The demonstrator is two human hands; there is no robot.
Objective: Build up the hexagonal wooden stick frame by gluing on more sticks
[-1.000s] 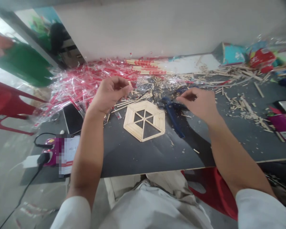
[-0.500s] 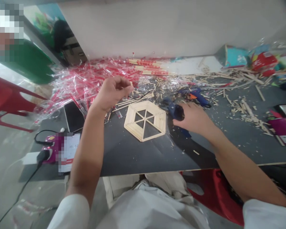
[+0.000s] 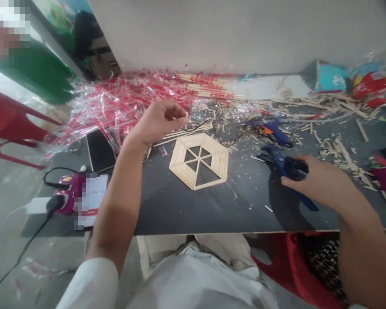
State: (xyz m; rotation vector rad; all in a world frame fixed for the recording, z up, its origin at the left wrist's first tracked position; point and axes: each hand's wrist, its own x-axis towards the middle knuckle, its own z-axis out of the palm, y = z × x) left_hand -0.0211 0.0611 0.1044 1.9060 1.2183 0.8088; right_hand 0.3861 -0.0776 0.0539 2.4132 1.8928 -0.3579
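Blue pliers (image 3: 281, 164) sit gripped in the right hand (image 3: 328, 184). The left hand (image 3: 162, 122) pinches a tiny pale stick (image 3: 186, 114) near the wooden hexagon (image 3: 183, 171).

Red plastic chair (image 3: 6, 124), 9 o'clock. Person in green (image 3: 40, 71), 10 o'clock, partly pixelated. Bag (image 3: 101, 60), between 10 and 11. Dark phone (image 3: 98, 152), 9 o'clock. Lit phone (image 3: 98, 191), purple power block (image 3: 69, 184) beside it, black plug (image 3: 56, 201) in, 8 o'clock. Turquoise packet (image 3: 331, 77), red packet (image 3: 371, 86), 2 o'clock. Red seat (image 3: 291, 266), 5 o'clock.
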